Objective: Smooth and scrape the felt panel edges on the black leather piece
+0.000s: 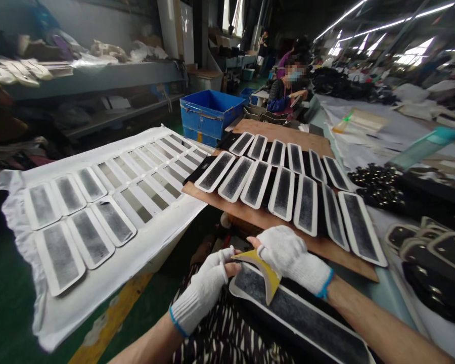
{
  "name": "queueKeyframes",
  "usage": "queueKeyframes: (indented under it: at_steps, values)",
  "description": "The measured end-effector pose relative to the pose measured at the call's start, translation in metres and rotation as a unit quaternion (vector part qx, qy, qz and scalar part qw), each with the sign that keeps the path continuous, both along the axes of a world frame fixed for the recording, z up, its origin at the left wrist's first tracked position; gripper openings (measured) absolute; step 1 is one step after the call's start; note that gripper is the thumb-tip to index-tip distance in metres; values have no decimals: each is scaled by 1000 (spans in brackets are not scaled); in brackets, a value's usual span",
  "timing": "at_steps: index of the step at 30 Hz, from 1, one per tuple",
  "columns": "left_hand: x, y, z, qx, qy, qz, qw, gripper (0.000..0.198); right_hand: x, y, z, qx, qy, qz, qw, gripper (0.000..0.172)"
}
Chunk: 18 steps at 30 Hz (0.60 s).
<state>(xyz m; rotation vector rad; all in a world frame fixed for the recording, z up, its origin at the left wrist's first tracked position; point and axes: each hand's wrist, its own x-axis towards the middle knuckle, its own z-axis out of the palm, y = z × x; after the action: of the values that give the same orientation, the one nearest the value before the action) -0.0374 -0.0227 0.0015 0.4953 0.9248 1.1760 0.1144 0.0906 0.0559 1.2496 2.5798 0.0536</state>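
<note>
1. Over left end of lap panel [307,316]: curved yellow piece [271,274].
2. Panel's long axis kinda slanting off rightward.
3. Nearer: right hand [286,250], fingers curled tight on yellow piece.
4. Left hand [208,278] by panel's tip, can't tell if pinching.

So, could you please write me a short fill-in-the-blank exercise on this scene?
1. The left hand wears a white ____ with a blue cuff edge.
2. The right hand holds a curved piece whose outer face is ____.
3. In the picture, the white cloth lies to the ____ of the brown board.
4. The dark panels on that board have ____ borders.

Missing words: glove; yellow; left; white.
</note>
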Motion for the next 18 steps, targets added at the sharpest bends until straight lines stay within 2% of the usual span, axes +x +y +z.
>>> queueKeyframes:
  at_steps: [7, 13, 18]
  values:
    - [1, -2, -6, -31, 1, 21, 999, 43, -5, -3, 11, -2, -34, 17, 999, 52]
    - [4, -2, -8, -19, -29, 26, 999, 43, -5, -17, 12, 10, -40, -20, 999, 55]
    - [8, 0, -2, -23, -26, 58, 998, 37, 4, -15, 9, 10, -26, -51, 998, 57]
